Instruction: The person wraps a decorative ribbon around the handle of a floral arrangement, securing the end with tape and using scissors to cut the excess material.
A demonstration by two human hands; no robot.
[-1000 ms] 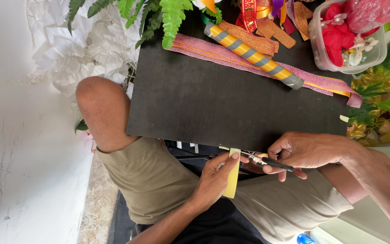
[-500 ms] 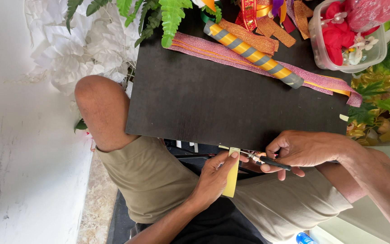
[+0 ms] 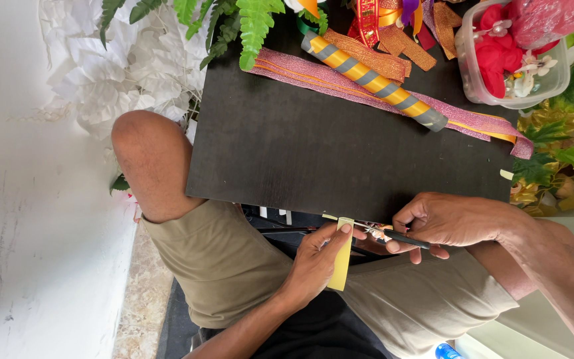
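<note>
- Left hand (image 3: 313, 262) pinching yellow strip (image 3: 340, 256), same spot as a second ago.
- Right hand (image 3: 443, 223) closed on scissors (image 3: 393, 236), still at strip's top; cut looks unfinished.
- Black bench (image 3: 340, 146) unmoved.

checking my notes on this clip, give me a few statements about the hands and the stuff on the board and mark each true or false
1. The left hand holds a yellow paper strip. True.
2. The right hand holds a paintbrush. False: it holds small scissors, their blades at the strip's upper end.
3. The yellow and grey striped roll lies on the black board. True.
4. The clear plastic tub holds only green leaves. False: red and pink pieces fill it, with a few small pale flowers.
5. The board rests flat on the floor. False: its near edge sits over the person's lap, beside the bare knee.
</note>
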